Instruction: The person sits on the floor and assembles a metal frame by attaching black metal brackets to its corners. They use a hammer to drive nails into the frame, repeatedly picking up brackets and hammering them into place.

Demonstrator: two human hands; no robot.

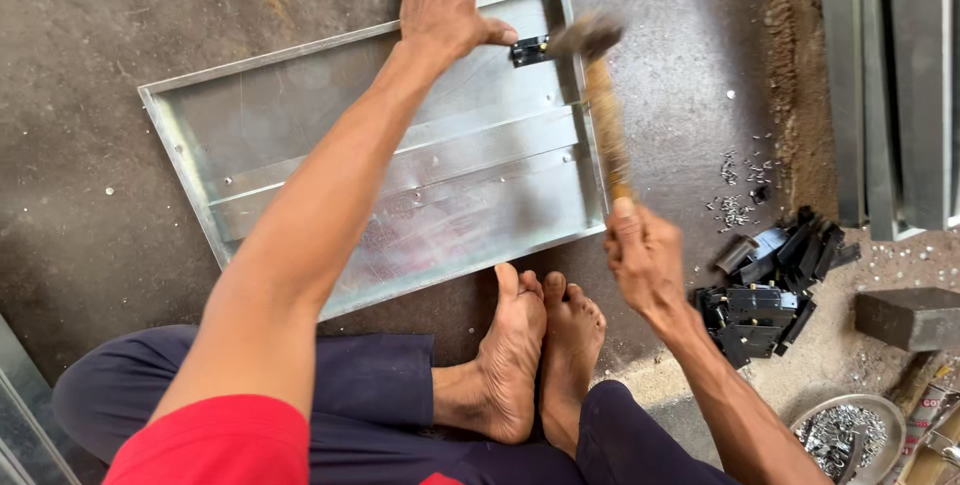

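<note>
On the floor [90, 195], a shallow metal tray [300, 115] lies open side up. Left hand [440, 0] pins a small black bracket [529, 50] at its far right corner; right hand [645, 255], fingers wrapped tight, holds a hammer [600, 95] beside it. More black brackets [770, 290] wait nearby, unfitted.

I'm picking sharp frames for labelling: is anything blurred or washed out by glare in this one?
Head view: the hammer head is motion-blurred, while the right hand gripping it, the left hand and the black part stay sharp; soft sheen on the metal tray, no harsh glare.
</note>
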